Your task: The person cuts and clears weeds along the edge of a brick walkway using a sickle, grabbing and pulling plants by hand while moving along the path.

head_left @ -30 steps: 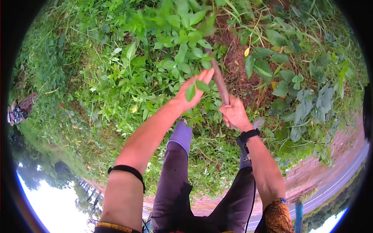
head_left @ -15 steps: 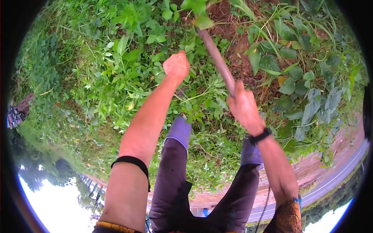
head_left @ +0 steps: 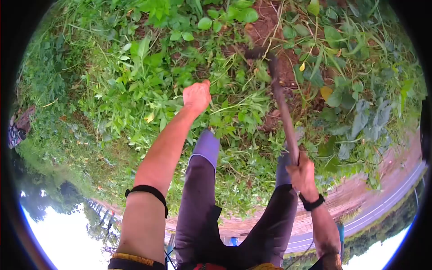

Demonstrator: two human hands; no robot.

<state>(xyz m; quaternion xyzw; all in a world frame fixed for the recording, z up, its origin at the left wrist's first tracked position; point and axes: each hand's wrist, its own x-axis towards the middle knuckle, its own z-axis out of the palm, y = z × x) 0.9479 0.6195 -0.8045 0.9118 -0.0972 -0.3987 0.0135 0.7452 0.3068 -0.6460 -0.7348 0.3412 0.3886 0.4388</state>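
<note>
While your right grip (head_left: 304,176) is clasping the tool (head_left: 284,108) near its handle's end, the dark head (head_left: 257,53) is sitting ahead of it. Your left grip (head_left: 197,96) is curling near leaves (head_left: 146,83); whether it's holding any, I cannot tell.

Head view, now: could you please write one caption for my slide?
Right hand gripping a hoe-like tool, left hand curled over green plants.

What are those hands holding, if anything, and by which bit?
The right hand grips a hoe-like tool by the near end of its handle. The left hand looks closed, but whether it holds anything cannot be told.
</note>
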